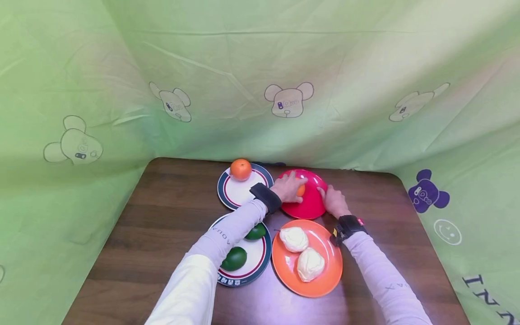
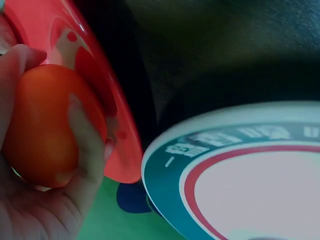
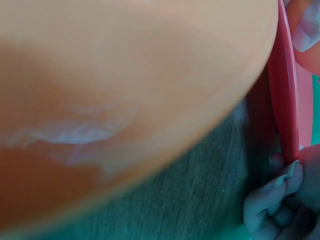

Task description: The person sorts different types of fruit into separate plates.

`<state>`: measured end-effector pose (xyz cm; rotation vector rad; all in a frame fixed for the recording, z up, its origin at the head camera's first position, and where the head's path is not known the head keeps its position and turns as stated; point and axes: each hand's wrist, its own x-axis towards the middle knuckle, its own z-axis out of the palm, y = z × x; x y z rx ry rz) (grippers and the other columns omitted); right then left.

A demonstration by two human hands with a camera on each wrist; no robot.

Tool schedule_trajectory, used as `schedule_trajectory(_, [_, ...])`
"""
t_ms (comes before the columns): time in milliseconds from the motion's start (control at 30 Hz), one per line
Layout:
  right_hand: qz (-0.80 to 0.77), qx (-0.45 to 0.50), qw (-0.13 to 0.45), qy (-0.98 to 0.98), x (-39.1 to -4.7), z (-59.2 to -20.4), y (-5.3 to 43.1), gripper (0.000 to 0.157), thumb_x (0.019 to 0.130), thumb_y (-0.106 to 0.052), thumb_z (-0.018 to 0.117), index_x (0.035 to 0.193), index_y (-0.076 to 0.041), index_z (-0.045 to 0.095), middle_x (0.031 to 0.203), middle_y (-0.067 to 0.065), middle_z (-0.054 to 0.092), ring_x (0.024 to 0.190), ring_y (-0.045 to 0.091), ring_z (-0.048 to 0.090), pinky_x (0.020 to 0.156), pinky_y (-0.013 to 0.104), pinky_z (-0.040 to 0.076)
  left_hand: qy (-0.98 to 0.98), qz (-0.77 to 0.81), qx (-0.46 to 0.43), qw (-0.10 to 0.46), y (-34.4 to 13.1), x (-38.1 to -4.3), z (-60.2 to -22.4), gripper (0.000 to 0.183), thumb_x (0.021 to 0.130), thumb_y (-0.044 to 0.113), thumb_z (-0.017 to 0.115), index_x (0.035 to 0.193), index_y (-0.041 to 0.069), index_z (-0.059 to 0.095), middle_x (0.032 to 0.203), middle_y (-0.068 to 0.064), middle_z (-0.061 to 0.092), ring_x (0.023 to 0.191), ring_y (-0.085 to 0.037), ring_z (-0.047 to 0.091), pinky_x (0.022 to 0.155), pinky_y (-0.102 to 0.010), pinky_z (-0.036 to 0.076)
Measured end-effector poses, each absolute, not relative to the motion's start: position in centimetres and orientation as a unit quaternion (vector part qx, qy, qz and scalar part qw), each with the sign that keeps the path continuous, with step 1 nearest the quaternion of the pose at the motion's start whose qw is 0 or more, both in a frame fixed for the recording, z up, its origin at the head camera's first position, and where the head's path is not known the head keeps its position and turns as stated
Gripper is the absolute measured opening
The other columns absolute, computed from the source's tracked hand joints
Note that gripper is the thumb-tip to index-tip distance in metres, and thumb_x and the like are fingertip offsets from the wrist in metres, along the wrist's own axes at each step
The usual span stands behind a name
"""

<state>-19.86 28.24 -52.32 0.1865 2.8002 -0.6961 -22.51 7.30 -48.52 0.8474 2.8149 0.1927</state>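
My left hand (image 1: 287,187) curls its fingers and thumb around an orange (image 2: 50,125), holding it over the left part of the red plate (image 1: 310,203). In the left wrist view the fingers wrap both sides of the orange, and the red plate's rim is right behind it. At the plate's right edge my right hand (image 1: 335,201) pinches the rim, thumb on the upper side. The right wrist view has its curled fingertips (image 3: 292,172) right at the red rim. A second orange (image 1: 241,169) sits on the blue-rimmed white plate (image 1: 239,194) left of the red one.
Nearer on the wooden table (image 1: 170,216), another blue-rimmed plate (image 1: 257,259) bears two dark green fruits (image 1: 234,258), partly under my left forearm. Beside it an orange plate (image 1: 329,275) carries two white, crumpled-looking lumps (image 1: 310,264). A green printed curtain (image 1: 227,113) surrounds the table.
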Motion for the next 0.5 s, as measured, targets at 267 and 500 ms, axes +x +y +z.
schedule_trajectory(267, [-0.234,0.061,0.124,0.962,-19.9,-52.1,28.3,0.053,0.107,-0.046,0.045,0.121,0.005,0.047,0.087,0.021,0.059,0.085,0.041,0.066,0.072,0.047,0.056,0.961,0.054,0.272,0.015,5.9,-23.3,-45.9,0.075,0.089,0.071,0.058,0.151,0.031,0.045,0.141,-0.011,0.049,0.12,-0.028,0.056,0.086,-0.047,0.057])
schedule_trajectory(500, [-0.238,0.056,0.122,0.962,-19.6,-52.1,28.2,0.054,0.108,-0.048,0.044,0.121,0.004,0.047,0.086,0.02,0.057,0.085,0.041,0.065,0.071,0.048,0.054,0.967,0.082,0.229,-0.076,0.6,-25.8,-39.6,0.07,0.096,0.067,0.047,0.145,0.017,0.051,0.141,-0.011,0.055,0.121,-0.03,0.058,0.082,-0.051,0.057])
